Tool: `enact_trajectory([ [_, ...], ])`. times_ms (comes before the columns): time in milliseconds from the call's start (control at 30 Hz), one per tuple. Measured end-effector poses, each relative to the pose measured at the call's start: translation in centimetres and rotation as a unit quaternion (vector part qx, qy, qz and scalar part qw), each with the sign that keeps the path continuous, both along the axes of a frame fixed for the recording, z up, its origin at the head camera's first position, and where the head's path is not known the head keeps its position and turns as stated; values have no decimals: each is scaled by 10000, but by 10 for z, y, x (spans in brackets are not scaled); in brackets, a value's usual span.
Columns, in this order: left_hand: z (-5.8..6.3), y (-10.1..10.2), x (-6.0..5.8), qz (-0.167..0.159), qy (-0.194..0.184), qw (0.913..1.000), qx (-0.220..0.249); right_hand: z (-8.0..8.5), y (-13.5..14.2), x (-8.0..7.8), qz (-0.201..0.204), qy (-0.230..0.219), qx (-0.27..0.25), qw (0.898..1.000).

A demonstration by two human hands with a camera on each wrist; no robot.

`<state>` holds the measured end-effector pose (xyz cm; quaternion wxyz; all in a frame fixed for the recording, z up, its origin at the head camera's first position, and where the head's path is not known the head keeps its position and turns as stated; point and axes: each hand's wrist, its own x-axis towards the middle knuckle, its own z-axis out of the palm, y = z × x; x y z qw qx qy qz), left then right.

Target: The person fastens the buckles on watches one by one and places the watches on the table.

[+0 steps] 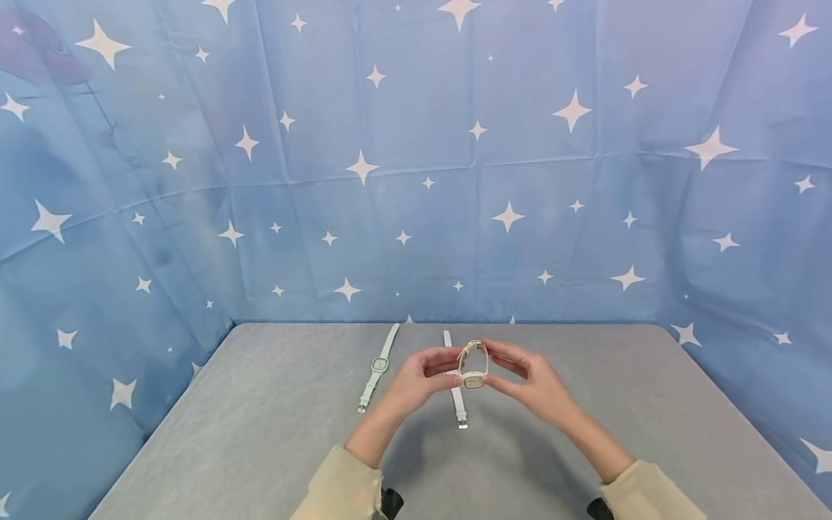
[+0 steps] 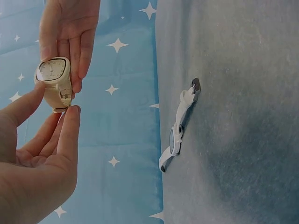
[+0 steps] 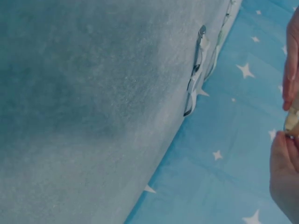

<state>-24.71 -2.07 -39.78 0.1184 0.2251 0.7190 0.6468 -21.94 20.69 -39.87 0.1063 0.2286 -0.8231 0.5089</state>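
A cream wristwatch (image 1: pixel 474 380), its strap closed into a loop, is held up above the table between both hands. My left hand (image 1: pixel 419 375) pinches its left side, thumb at the case and fingertips at the strap by the buckle (image 2: pixel 65 94). From the other side my right hand (image 1: pixel 534 379) grips it too, thumb at the case and fingers toward the top of the strap loop. The square dial (image 2: pixel 51 70) shows in the left wrist view. At the right wrist view's edge, only part of the watch (image 3: pixel 292 120) is visible.
A white wristwatch (image 1: pixel 458 408) lies stretched out on the grey table (image 1: pixel 260 433), partly hidden behind the left hand and the held watch. Left of it lies a pale green wristwatch (image 1: pixel 379 365). A blue star-patterned cloth (image 1: pixel 416 202) hangs behind the table and along its sides.
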Motion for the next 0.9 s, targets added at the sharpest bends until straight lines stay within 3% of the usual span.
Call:
enact_trajectory([
  [333,-4,16,-11,298,444,9982,-259,-1,8,-5,5,-323,61,9995],
  [467,-7,25,-15,432,605,9965,-373,-1,11,-5,-179,-523,47,9985],
  [900,-22,52,-29,780,638,9892,-1067,-1,20,-8,-770,-1200,68,9898],
])
